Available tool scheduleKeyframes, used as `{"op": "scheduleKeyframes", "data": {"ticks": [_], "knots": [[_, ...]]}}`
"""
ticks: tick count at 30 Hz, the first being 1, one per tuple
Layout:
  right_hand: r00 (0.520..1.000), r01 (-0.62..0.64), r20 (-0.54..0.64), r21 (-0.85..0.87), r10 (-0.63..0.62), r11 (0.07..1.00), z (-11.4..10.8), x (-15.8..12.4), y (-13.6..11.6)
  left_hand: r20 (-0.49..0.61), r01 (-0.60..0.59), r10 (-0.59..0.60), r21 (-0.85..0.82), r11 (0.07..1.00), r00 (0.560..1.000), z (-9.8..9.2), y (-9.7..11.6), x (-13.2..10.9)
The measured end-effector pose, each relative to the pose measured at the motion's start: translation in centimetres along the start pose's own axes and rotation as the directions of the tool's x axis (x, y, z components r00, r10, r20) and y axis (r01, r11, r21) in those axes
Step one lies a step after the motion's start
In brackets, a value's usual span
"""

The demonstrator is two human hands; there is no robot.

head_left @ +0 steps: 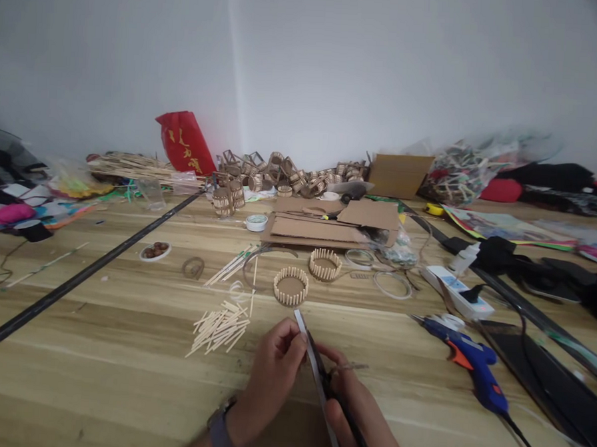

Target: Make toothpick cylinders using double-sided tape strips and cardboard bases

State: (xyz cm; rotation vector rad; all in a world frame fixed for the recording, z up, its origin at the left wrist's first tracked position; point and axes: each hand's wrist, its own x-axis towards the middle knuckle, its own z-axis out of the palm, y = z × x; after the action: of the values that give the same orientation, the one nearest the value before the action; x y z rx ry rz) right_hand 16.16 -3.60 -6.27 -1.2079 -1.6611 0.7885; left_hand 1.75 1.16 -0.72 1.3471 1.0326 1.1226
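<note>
My left hand (pixel 277 357), with a watch on its wrist, pinches the far part of a long, flat pale-grey strip (pixel 319 377). My right hand (pixel 352 400) is closed around a long dark tool (pixel 354 426) lying alongside the strip; its kind is not clear. A thin brownish sliver (pixel 354 366) sticks out to the right from the right fingers. Just beyond the hands stand two rings of upright short sticks, a nearer stick ring (pixel 290 301) and a farther stick ring (pixel 324 275). Left of the hands lies a pile of thin wooden sticks (pixel 220 327).
At right lie a blue glue gun (pixel 471 362) with its cable and a white power strip (pixel 458 292). Cardboard sheets (pixel 318 230) are ahead, with several small stick-built pieces (pixel 301 175) behind. At left are a small bowl (pixel 155 256) and a black seam (pixel 91 263).
</note>
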Motion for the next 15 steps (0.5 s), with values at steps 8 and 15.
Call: {"op": "scheduleKeyframes", "data": {"ticks": [8, 15], "knots": [[0.995, -0.101, 0.004, 0.019, 0.1, 0.995, 0.5, 0.0, 0.2, -0.003, 0.009, -0.009, -0.009, 1.0, 1.0, 0.2, 0.1, -0.1], [0.982, -0.188, 0.054, 0.119, 0.183, 0.975, -0.3, 0.6, 1.1, 0.066, 0.009, -0.006, -0.049, 0.999, 0.998, 0.6, 0.2, -0.3]]}}
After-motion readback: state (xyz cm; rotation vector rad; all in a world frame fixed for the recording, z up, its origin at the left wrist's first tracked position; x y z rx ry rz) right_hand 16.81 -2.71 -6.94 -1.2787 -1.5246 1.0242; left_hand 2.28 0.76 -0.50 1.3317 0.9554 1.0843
